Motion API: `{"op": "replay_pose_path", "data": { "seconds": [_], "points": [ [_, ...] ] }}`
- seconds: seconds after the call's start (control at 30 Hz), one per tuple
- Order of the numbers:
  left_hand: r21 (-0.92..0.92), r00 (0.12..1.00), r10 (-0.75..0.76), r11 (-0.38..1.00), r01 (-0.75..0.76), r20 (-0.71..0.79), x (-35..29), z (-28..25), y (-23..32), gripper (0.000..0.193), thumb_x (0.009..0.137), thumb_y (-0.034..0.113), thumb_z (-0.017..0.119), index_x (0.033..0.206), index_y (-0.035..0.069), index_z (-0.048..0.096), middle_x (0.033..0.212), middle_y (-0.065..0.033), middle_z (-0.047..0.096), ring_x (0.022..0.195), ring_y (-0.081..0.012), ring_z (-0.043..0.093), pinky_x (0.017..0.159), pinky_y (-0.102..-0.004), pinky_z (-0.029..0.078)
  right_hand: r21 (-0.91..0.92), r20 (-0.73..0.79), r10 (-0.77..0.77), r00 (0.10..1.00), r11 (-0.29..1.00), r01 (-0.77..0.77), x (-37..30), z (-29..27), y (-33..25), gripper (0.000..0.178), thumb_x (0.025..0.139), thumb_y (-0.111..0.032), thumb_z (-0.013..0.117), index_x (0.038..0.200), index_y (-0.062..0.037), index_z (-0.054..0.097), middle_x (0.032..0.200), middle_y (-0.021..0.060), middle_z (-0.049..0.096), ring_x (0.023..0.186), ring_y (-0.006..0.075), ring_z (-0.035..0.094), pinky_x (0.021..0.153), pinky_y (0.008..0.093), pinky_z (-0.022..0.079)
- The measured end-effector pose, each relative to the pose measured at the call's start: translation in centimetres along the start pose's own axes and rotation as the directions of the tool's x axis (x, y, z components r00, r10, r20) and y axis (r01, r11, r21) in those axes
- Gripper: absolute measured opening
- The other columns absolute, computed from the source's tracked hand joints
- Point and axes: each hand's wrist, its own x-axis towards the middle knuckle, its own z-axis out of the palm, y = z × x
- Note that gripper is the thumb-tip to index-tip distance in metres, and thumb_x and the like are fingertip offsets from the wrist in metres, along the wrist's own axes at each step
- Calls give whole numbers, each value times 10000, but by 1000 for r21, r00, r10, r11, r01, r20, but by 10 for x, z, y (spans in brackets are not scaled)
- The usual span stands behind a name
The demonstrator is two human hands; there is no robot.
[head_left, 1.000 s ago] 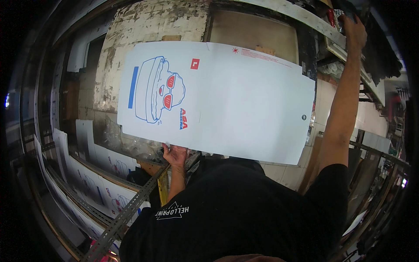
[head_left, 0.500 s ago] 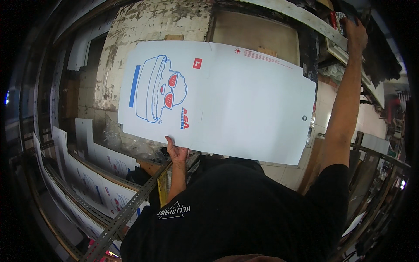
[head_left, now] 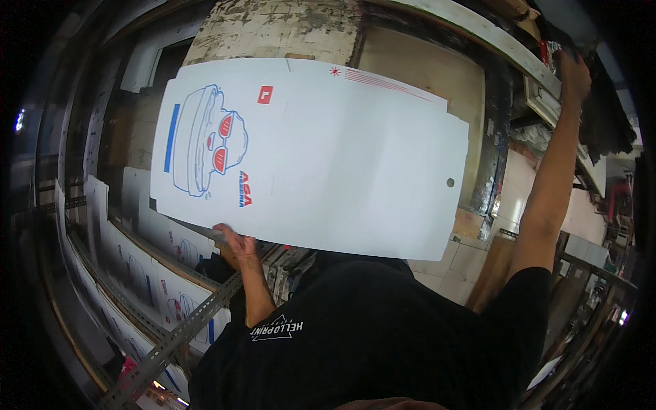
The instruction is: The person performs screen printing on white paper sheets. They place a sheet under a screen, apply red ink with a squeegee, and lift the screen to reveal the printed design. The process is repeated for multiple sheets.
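The left hand (head_left: 239, 244) bears the white sheet (head_left: 342, 157) at its near edge: the left forearm (head_left: 258, 290) rises steeply from the lower edge, the wrist is nearly straight, the thumb lies along the margin and the other fingers are largely hidden beneath, so that the grip is clamped on the sheet. The sheet lies across the centre of view, printed face up, over part of the worn table (head_left: 273, 31). The right arm (head_left: 543, 198) extends far forward, elbow slightly bent; the right hand (head_left: 575, 75) is beside the end of a pale rail (head_left: 502, 49), and whether its grip is closed cannot be told.
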Motion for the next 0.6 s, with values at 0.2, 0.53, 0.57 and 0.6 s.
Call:
{"op": "replay_pose_path", "data": {
  "seconds": [0.2, 0.53, 0.57, 0.6],
  "points": [
    [37, 987, 147, 988, -150, 70, 73, -19, 63, 789, 910, 613, 502, 1412, 20, 366, 1435, -69, 443, 1246, -208, 472, 1007, -343, 461, -15, 22, 2, 1000, 1000, -2, -3, 2, 0, 755, 696, -535, 653, 1386, -257, 522, 1373, 142, 544, 1259, 340, 518, 1040, 458, 398],
    [318, 995, 62, 948, -35, -76, 118, 2, 94, 936, 890, 776, 239, 1488, 57, 267, 1517, -102, 326, 1383, -299, 301, 1128, -446, 296, -32, 69, 12, 998, 999, -9, -5, 6, 6, 695, 754, -509, 627, 1391, -253, 514, 1369, 118, 553, 1266, 322, 517, 1044, 449, 401],
    [352, 975, 113, 935, -40, -190, 113, 8, 88, 924, 898, 762, 253, 1489, 51, 263, 1520, -113, 317, 1373, -306, 319, 1118, -445, 310, -44, 84, 22, 996, 999, -19, -2, 6, 9, 696, 752, -506, 633, 1389, -251, 515, 1367, 117, 555, 1266, 322, 517, 1043, 448, 402],
    [389, 940, 162, 921, -35, -299, 95, 32, 78, 913, 907, 747, 267, 1489, 45, 260, 1523, -123, 308, 1363, -312, 337, 1108, -443, 324, -54, 49, 26, 998, 998, -24, -6, 6, 11, 696, 752, -500, 638, 1390, -250, 515, 1363, 116, 558, 1263, 324, 519, 1041, 449, 404]
  ]
}}
